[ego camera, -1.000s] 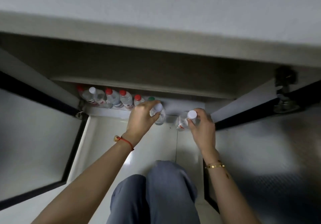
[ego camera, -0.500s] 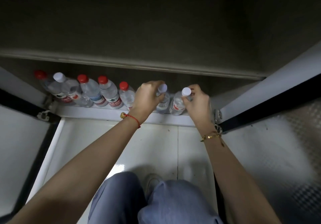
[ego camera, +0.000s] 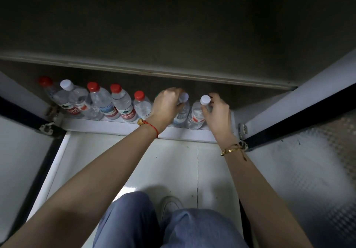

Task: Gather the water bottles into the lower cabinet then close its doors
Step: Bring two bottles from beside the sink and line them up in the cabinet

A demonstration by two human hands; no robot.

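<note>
A row of clear water bottles stands along the front of the lower cabinet floor [ego camera: 192,132]. My left hand [ego camera: 165,106] grips the neck of a white-capped bottle [ego camera: 181,113]. Just to its right, my right hand [ego camera: 218,111] holds another white-capped bottle [ego camera: 196,117] by its neck. Both bottles stand upright on the cabinet floor, side by side. Left of my hands stand several red-capped bottles [ego camera: 121,103] and one more white-capped bottle [ego camera: 77,97]. A green cap behind my left hand is almost hidden.
Both cabinet doors are swung wide: the left door [ego camera: 21,151] and the right door [ego camera: 308,161] with a ribbed inner face. A shelf edge [ego camera: 154,70] runs above the bottles. My knees [ego camera: 163,226] and a shoe rest on white floor tiles below.
Both hands carried their bottles forward from above the floor tiles into the cabinet and set them down beside the row. My head moved closer and lower.
</note>
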